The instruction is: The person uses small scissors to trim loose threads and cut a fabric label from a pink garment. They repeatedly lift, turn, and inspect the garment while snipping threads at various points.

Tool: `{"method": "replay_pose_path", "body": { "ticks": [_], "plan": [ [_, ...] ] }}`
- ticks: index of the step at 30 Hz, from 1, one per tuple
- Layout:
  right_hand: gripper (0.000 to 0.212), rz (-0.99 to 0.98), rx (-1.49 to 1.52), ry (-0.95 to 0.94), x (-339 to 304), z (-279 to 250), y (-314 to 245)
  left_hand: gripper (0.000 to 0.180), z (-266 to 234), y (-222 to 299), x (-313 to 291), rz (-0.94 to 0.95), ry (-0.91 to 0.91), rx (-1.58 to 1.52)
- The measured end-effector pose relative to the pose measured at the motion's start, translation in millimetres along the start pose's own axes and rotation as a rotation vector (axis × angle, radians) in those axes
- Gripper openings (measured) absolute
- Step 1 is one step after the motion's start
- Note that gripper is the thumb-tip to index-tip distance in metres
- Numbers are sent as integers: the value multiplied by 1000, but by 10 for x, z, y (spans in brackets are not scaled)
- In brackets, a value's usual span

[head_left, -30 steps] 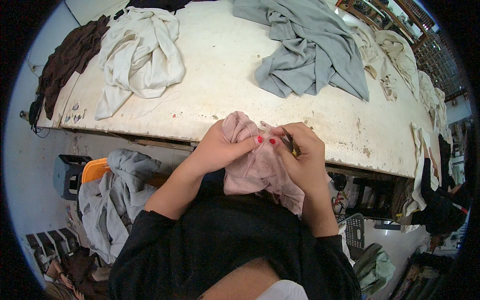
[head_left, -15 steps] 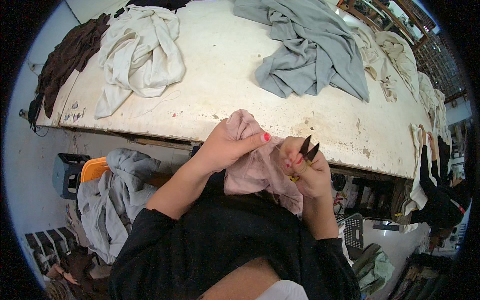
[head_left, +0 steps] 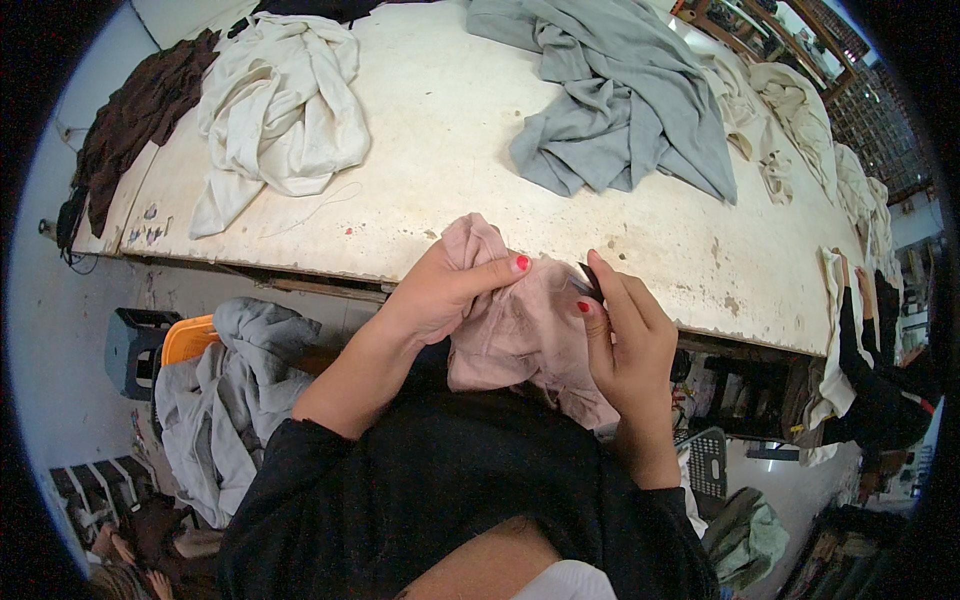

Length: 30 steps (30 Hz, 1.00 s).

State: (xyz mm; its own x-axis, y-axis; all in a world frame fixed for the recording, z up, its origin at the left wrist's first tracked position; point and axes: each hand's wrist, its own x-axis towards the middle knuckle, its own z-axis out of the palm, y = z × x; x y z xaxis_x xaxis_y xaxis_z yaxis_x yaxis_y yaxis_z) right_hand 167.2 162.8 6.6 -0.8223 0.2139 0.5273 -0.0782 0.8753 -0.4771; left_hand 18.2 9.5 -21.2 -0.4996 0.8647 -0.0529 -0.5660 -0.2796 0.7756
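A light pink cloth garment [head_left: 515,335] hangs bunched in front of my body, just over the table's near edge. My left hand [head_left: 435,292] is closed on its upper part, with the thumb pressed flat along the fabric. In my right hand [head_left: 638,335] are small dark-bladed thread snips [head_left: 592,283], held between thumb and fingers. Their blades point toward the upper left, close beside the right side of the pink fabric. The snips' handles are hidden in my fingers.
On the pale worn table [head_left: 430,130] lie a heaped white cloth [head_left: 285,110], a grey cloth [head_left: 625,120] and a dark brown cloth [head_left: 145,115]. Grey fabric [head_left: 230,400] fills an orange-rimmed container at lower left. Other people are at far right [head_left: 880,400] and lower left [head_left: 150,550].
My right hand has turned, bringing the snips' blades from pointing up and away to beside the pink cloth. The cloth now spreads wider between my hands; my left hand has shifted slightly left.
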Motion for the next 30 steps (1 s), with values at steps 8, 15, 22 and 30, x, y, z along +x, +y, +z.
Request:
{"method": "replay_pose_path", "body": {
  "ticks": [8,15,22,30],
  "plan": [
    [43,-252,-169,40,58,77,21,31,6,-3,-15,-15,-7,-9],
    [42,-258,-77,48,74,133,7,34,47,-1,-17,-50,-9,-82],
    [41,-230,-132,81,56,186,7,32,28,-24,-2,-91,-20,-129],
    [38,-171,-60,28,31,188,12,29,24,-21,25,-53,14,-101]
  ]
}}
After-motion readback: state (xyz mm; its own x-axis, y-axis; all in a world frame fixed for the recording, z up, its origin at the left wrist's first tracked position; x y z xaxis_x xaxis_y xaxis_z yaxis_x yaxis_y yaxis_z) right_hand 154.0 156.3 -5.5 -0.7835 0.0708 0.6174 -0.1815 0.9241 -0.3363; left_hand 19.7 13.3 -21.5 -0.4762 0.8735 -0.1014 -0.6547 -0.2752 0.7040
